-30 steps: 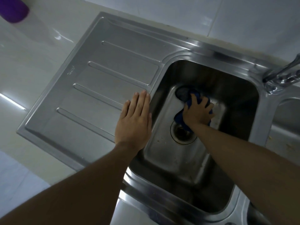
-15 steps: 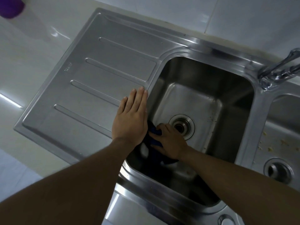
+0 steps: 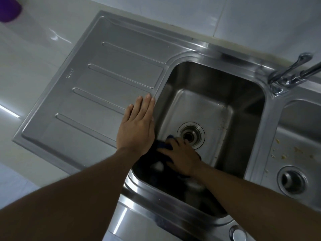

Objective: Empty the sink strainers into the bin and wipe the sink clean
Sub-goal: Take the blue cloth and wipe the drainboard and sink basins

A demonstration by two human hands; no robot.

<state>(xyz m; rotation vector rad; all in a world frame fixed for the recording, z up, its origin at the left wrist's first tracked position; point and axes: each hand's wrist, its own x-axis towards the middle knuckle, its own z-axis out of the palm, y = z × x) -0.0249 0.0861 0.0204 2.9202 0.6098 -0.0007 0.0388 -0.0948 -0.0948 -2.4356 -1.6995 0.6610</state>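
Steel drainboard (image 3: 97,94) is lying under the left hand (image 3: 137,126), whose fingers (image 3: 147,103) are resting flat and together at its edge, beside the sink basin (image 3: 217,94). Just right of those fingers, down in the basin, the right hand (image 3: 182,153) is pressing a dark blue cloth (image 3: 165,145) onto the floor, fingers spread over it, fingertips touching the drain (image 3: 191,134) rim. Farther right, a faucet (image 3: 288,73) is standing and a second basin (image 3: 298,136) is holding food crumbs (image 3: 284,152).
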